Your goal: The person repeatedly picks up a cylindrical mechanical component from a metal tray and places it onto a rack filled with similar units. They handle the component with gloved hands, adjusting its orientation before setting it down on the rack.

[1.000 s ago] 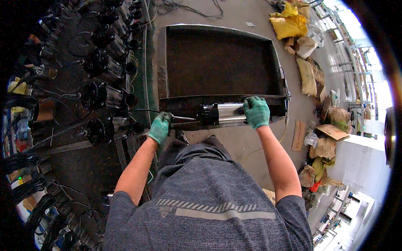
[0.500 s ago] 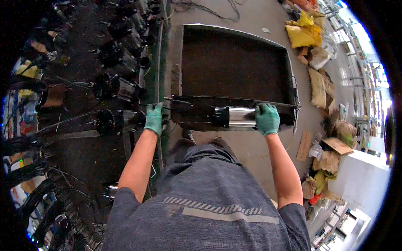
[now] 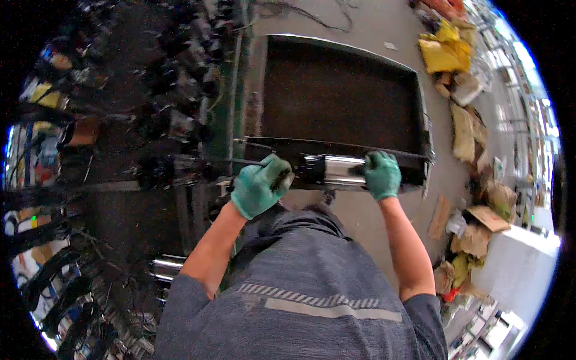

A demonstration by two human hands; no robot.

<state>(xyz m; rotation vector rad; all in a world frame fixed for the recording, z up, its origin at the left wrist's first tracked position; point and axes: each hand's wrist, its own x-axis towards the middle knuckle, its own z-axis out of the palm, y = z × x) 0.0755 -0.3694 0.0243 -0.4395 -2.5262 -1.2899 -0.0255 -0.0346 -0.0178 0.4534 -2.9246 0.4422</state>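
Light uneven. Far right strongly lit, probably daylight, washing out detail there. Left side dim, the racks (image 3: 120, 120) nearly lost in shadow. Glare on the shiny metal cylinder (image 3: 333, 171). Overall soft, slight motion blur. Heavy fisheye bending toward the rim; black vignette surrounds the circular picture.

One head-worn fisheye view looks steeply down from above the person's torso, close over the left hand (image 3: 259, 187) and right hand (image 3: 381, 175), floor (image 3: 360, 24) beyond them.
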